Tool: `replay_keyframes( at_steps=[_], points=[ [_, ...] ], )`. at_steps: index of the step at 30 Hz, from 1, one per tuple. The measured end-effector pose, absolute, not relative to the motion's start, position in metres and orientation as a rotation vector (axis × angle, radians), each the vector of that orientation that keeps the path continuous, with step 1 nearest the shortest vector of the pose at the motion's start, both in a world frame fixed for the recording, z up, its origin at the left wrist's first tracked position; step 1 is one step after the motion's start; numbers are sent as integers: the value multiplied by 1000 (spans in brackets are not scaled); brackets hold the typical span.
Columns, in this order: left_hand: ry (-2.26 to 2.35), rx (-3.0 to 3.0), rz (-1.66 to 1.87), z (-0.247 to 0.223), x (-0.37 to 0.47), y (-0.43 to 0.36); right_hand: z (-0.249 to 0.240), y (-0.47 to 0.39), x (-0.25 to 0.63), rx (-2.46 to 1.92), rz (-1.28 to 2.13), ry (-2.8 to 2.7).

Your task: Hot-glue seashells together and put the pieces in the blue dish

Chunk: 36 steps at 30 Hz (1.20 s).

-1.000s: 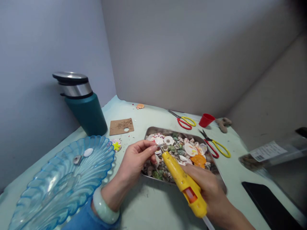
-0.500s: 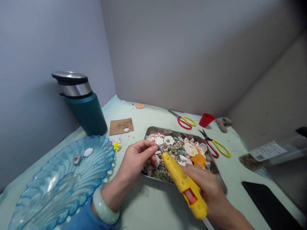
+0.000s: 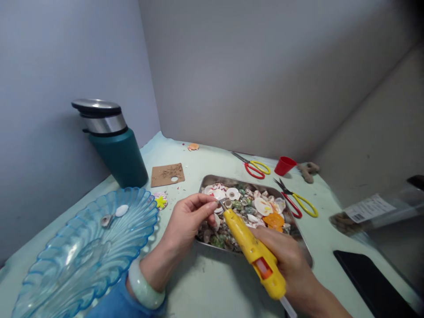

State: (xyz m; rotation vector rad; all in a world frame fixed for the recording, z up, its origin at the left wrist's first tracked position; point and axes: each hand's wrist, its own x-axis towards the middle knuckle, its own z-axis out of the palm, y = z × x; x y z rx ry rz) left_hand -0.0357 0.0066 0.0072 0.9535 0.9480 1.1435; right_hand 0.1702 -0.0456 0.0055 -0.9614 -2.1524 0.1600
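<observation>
My right hand (image 3: 285,249) is wrapped round a yellow glue gun (image 3: 253,251), its metal nozzle pointing up and left. At the nozzle tip, the thumb and forefinger of my left hand (image 3: 194,214) are pinched together; whatever lies between them is too small to make out. Both hands are over the near left part of a metal tray (image 3: 306,240) full of seashells. White shells, greenish snail shells and an orange shell (image 3: 273,221) show in it. A pale green bangle (image 3: 144,287) circles my left wrist.
A blue scalloped dish (image 3: 89,251) with two shells lies left, before a teal bottle (image 3: 119,154). Behind are brown cardboard (image 3: 168,175), two pairs of scissors (image 3: 253,167) and a red cup (image 3: 285,165). At right are a plastic bag (image 3: 367,212) and a black flat object (image 3: 371,282).
</observation>
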Motion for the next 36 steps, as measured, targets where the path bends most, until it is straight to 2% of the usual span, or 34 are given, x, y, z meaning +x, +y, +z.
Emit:
replay_keyframes(
  at_steps=[36],
  points=[
    [911, 970, 1144, 4, -36, 8, 3, -44, 175, -945, 26, -2186]
  ],
)
